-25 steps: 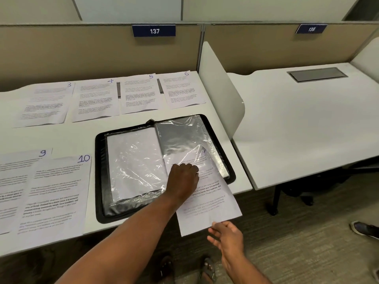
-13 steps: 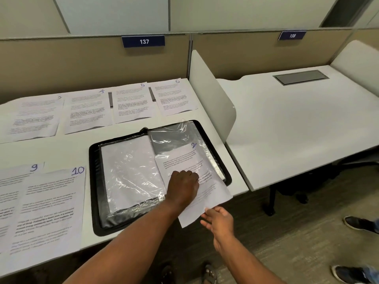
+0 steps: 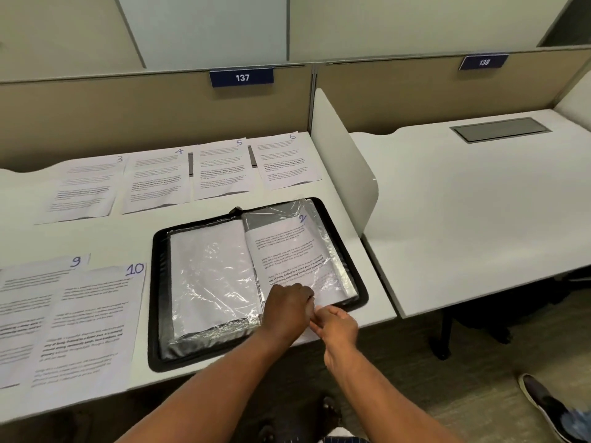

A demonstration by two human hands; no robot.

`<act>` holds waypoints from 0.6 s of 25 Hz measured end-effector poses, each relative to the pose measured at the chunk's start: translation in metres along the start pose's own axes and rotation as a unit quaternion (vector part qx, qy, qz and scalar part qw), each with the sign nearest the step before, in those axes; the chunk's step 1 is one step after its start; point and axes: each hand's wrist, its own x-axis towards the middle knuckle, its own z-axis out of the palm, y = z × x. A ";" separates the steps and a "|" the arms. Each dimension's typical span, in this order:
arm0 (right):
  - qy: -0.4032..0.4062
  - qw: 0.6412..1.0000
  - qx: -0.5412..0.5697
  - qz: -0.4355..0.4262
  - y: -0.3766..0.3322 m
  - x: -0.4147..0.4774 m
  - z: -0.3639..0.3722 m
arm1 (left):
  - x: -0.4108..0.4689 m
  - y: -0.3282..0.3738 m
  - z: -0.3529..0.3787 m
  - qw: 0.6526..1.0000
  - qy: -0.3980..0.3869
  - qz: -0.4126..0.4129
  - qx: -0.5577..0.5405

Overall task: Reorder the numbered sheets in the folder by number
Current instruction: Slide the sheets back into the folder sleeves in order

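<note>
Far out to the left of the left hand, sheet 9 (image 3: 32, 302) and sheet 10 (image 3: 86, 321) lie overlapping at the near edge of the desk (image 3: 96, 238). Beyond them, along the back, runs a row of sheet 3 (image 3: 83, 190), sheet 4 (image 3: 156, 180), sheet 5 (image 3: 220, 171) and sheet 6 (image 3: 287, 161), side by side and face up. Just left of the hands the black folder (image 3: 160, 282) lies open and flat, its left plastic sleeve (image 3: 211, 270) shiny and crinkled over a blank white page. Sheet 2 (image 3: 287, 247) lies on the folder's right half, most of it inside the right-hand sleeve, its number at the far corner and its near edge sticking out toward the hands. The left hand (image 3: 286, 310) sits knuckles up on the lower part of that sheet with its fingers bent downward; I cannot tell whether they pinch the plastic or only press on it. Touching it on the right, the right hand (image 3: 335, 326) is at the sheet's near edge past the folder rim, with fingers and thumb drawn together on the paper. Beyond the hands and to their right a white divider (image 3: 342, 174) stands upright at the end of the desk. Past it lies the neighbouring desk (image 3: 463, 203), with a grey hatch (image 3: 500, 129) set in its top near the back. On the partition behind hang a plate reading 137 (image 3: 242, 77) and another reading 138 (image 3: 483, 62). Low to the right of the right hand, a dark shoe (image 3: 543, 407) rests on the floor.
</note>
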 end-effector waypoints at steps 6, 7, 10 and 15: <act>-0.062 0.998 -0.022 0.009 -0.027 0.021 0.015 | -0.008 0.014 -0.012 0.999 0.016 -0.041 0.012; -0.073 0.997 -0.033 0.009 -0.030 0.023 0.016 | -0.010 0.018 -0.013 0.998 0.018 -0.054 0.005; -0.116 0.991 -0.070 0.014 -0.036 0.023 0.007 | -0.011 0.021 -0.012 0.993 0.049 -0.107 -0.003; -0.070 0.979 -0.157 -0.110 -0.044 0.022 -0.036 | -0.020 0.026 -0.012 0.978 0.092 -0.186 -0.023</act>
